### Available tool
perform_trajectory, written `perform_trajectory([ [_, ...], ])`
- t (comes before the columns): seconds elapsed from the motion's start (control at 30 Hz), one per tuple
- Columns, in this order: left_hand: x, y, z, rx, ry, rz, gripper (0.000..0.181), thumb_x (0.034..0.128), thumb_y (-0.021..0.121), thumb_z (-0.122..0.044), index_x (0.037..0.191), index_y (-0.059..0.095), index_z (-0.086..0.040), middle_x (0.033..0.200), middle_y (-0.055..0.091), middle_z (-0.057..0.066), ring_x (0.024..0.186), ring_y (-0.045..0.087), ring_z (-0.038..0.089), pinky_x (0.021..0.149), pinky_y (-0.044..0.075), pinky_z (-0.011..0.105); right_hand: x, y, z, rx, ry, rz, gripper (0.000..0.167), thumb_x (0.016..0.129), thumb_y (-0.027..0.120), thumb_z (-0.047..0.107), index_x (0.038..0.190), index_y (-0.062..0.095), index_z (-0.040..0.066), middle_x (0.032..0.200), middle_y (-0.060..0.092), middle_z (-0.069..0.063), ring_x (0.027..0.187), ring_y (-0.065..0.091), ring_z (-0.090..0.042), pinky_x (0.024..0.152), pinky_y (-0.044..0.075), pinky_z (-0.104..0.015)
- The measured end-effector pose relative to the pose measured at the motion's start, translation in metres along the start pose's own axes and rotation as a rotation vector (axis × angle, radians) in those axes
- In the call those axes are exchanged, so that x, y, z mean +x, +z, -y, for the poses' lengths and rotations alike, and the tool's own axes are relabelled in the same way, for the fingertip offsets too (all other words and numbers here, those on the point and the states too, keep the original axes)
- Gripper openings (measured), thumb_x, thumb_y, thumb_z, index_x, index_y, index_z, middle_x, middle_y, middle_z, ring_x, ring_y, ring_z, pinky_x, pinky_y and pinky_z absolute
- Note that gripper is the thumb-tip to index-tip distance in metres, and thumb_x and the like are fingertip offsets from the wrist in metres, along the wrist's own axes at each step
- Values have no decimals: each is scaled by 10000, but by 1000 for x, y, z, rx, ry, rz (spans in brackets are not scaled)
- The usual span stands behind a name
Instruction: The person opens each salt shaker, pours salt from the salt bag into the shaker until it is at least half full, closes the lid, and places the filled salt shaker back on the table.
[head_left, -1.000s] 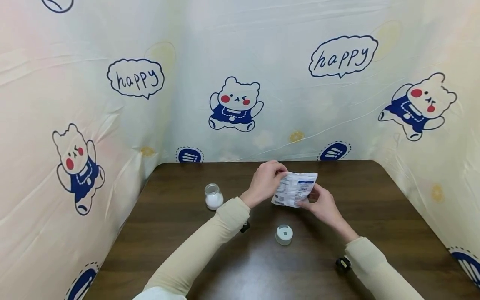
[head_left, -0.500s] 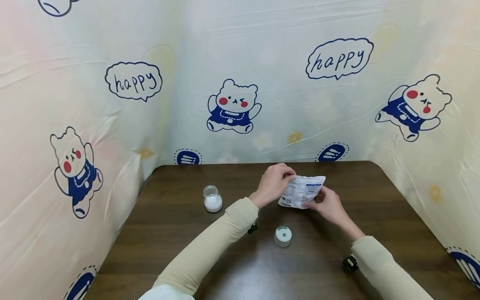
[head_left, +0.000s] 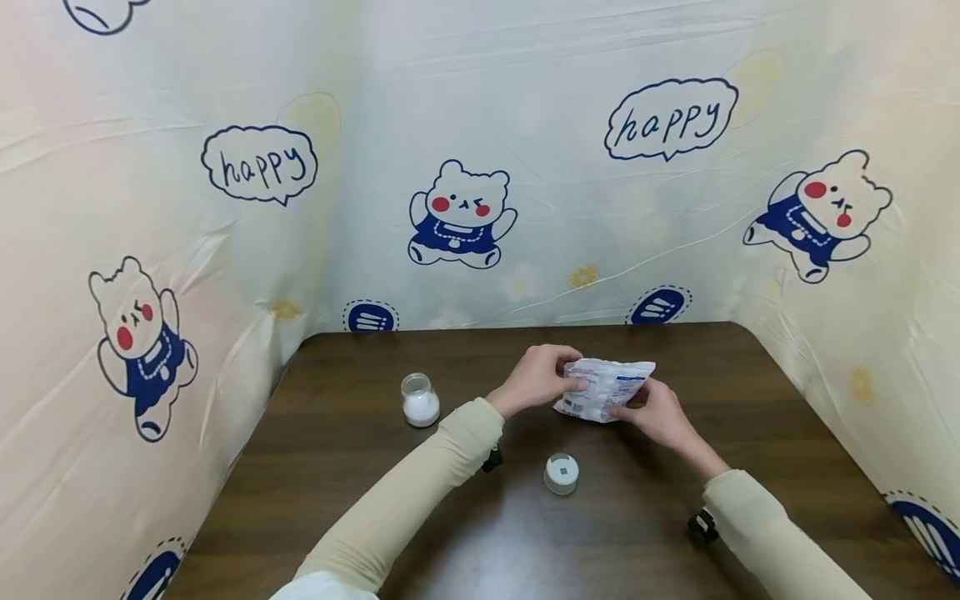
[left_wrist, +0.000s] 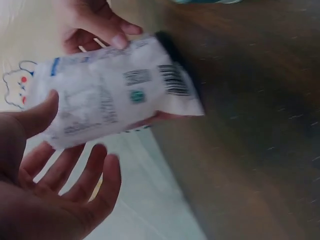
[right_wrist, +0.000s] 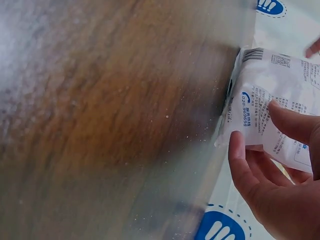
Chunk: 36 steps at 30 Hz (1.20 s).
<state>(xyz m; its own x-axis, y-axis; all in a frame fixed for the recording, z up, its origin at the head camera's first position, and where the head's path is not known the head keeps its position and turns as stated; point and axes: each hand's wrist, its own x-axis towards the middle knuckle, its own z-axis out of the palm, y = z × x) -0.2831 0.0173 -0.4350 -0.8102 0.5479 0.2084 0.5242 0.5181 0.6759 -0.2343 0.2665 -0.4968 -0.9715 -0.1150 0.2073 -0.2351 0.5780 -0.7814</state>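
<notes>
A white printed plastic packet (head_left: 606,390) is held tilted above the far part of the table, its barcode and small print showing. My left hand (head_left: 538,377) is at its left edge, thumb on the printed face and fingers behind. In the left wrist view those fingers (left_wrist: 102,172) are bent but spread. My right hand (head_left: 660,414) grips the packet's lower right side, thumb in front; in the right wrist view its fingers (right_wrist: 242,165) curl underneath. An uncapped glass jar (head_left: 421,402) with white contents stands left of my left hand.
A small clear-sided lid with a white top (head_left: 562,473) lies on the dark wooden table (head_left: 622,542), nearer me than the packet. White specks dot the table in the wrist views. A printed cloth curtain (head_left: 555,192) surrounds the back and sides.
The packet first shifts right, then dips slightly. My left hand has slid from its top left corner down along the left edge. My right hand keeps its hold. Jar and lid stay put.
</notes>
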Motion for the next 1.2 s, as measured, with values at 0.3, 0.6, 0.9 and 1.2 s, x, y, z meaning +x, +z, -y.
perform_trajectory([
  [0.3, -2, 16, 24, -66, -68, 97, 155, 921, 850, -151, 1035, 768, -85, 917, 747, -9, 828, 677, 115, 732, 512, 236, 2, -1, -2, -21, 14, 6, 435, 844, 898, 76, 1179, 656, -60, 1039, 739, -199, 898, 724, -343, 757, 596, -373],
  [0.6, 2, 28, 27, -11, -90, 54, 102, 899, 866, -139, 956, 834, -61, 775, 751, -49, 591, 548, 38, 588, 447, 199, 8, 0, -7, 20, 16, 27, 361, 835, 885, 24, 1095, 661, -87, 921, 737, -162, 782, 708, -261, 626, 557, -262],
  [0.9, 7, 37, 26, 49, -77, 23, 68, 886, 871, -106, 922, 845, -56, 815, 770, -18, 618, 548, 38, 587, 441, 184, 13, 1, -10, -1, 34, 60, 332, 820, 884, 21, 1043, 669, -99, 857, 740, -146, 750, 700, -217, 632, 546, -261],
  [1.2, 11, 46, 32, 93, -73, 9, 68, 867, 878, -72, 930, 854, -70, 845, 779, -21, 683, 584, 33, 621, 468, 179, 15, 4, -12, -48, 74, 75, 328, 815, 893, 57, 1029, 692, -89, 846, 733, -128, 741, 675, -185, 651, 538, -293],
])
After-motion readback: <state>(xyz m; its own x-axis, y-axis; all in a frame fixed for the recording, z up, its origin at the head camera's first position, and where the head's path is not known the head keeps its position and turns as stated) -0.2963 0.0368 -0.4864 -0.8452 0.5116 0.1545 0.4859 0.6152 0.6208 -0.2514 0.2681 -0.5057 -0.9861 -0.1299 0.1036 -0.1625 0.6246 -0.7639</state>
